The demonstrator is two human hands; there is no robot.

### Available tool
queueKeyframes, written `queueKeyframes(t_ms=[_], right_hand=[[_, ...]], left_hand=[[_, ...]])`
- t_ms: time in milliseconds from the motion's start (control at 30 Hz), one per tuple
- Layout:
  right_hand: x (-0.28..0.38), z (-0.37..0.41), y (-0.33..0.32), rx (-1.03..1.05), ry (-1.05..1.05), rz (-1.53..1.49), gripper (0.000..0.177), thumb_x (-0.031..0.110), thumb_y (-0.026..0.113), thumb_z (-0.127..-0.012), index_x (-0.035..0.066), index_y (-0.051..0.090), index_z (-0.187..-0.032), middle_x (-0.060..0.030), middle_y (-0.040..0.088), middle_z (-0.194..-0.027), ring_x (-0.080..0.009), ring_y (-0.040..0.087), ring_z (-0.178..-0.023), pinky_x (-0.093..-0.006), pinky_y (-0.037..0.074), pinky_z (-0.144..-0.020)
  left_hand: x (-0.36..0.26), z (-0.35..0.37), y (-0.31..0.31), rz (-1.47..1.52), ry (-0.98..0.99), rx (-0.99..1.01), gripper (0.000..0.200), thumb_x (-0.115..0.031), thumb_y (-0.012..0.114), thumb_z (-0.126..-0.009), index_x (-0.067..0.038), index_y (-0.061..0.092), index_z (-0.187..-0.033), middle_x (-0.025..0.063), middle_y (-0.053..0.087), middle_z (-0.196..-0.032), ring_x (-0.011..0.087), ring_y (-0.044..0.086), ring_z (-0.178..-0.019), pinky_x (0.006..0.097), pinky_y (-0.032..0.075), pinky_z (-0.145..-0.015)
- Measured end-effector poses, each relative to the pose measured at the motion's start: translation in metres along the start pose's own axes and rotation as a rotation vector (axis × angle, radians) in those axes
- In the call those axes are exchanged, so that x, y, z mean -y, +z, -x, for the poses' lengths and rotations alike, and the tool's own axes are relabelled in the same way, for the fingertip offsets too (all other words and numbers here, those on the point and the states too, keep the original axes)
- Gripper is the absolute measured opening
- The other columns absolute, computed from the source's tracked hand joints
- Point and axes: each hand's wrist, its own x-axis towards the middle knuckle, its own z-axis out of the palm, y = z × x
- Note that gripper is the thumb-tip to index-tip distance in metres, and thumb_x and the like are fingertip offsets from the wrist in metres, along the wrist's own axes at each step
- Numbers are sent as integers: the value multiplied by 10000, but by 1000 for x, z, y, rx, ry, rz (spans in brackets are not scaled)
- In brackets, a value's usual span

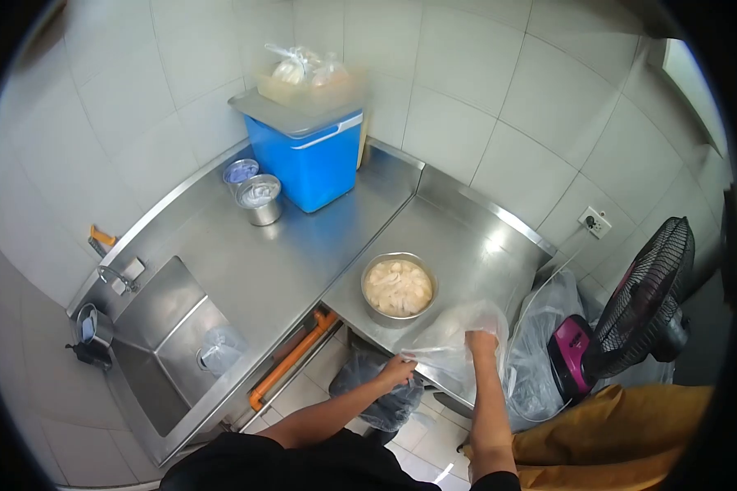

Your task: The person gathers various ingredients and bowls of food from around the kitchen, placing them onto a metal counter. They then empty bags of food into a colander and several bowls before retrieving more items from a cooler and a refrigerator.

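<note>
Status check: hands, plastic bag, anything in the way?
Left hand pinching edge of translucent plastic bag; right hand at the bag, grip unclear. Bag over silver steel counter. Round metal pot close beside; no obstruction evident.

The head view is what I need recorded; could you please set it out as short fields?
Left hand: gripping the edge of the clear plastic bag
Right hand: at the bag's opening, fingers hidden
Beside bag: round metal bowl of pale pieces
Back corner: blue cooler box, beside two metal canisters
View's left: stainless steel sink
View's right: pink-and-black fan
</note>
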Motion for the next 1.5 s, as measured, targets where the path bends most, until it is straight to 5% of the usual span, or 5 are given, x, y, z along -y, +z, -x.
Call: queueKeyframes(t_ms=[533, 767, 1200, 1433, 1500], right_hand=[[33, 30, -65, 414, 12, 134, 613, 331, 649, -752, 21, 467, -1249, -184, 541, -1206, -336, 530, -1088, -449, 389, -959], [35, 45, -89, 647, 132, -190, 283, 130, 585, -739, -4, 535, -982, -241, 590, -995, -393, 575, -920, -488, 453, -784], [31, 360, -283, -374, 836, -943, 226, 127, 585, -694, 12, 609, -887, -180, 594, -997, -310, 556, -983, -372, 444, -848], [-60, 522, -326, -68, 1264, -848, 234, -34, 595, -653, 40, 588, -875, -113, 608, -868, -260, 571, -811, -364, 469, -759], [-72, 520, -370, -976, 1663, -1734, 152, -54, 630, -722, 62, 545, -771, -12, 548, -764, -122, 507, -675, -258, 451, -640]], left_hand=[[25, -34, -3, -68, -7, 109, 284, -322, 534, -840, -186, 555, -1088, 53, 597, -767, 169, 570, -632, 319, 468, -506], [27, -53, -14, 224, -122, 269, 452, -387, 490, -895, -38, 509, -1183, 141, 587, -1124, 262, 590, -986, 411, 509, -791], [96, 101, 137, 137, -537, 989, 466, -347, 384, -939, -50, 436, -1294, 122, 511, -1248, 256, 513, -1098, 396, 412, -947], [191, 172, 294, -229, -320, 1149, 405, -277, 385, -945, -37, 474, -1260, 127, 559, -1174, 233, 567, -1002, 348, 459, -884], [203, 185, 323, -210, -288, 1036, 382, -245, 386, -948, -15, 496, -1233, 123, 585, -1124, 215, 591, -945, 322, 484, -834]])
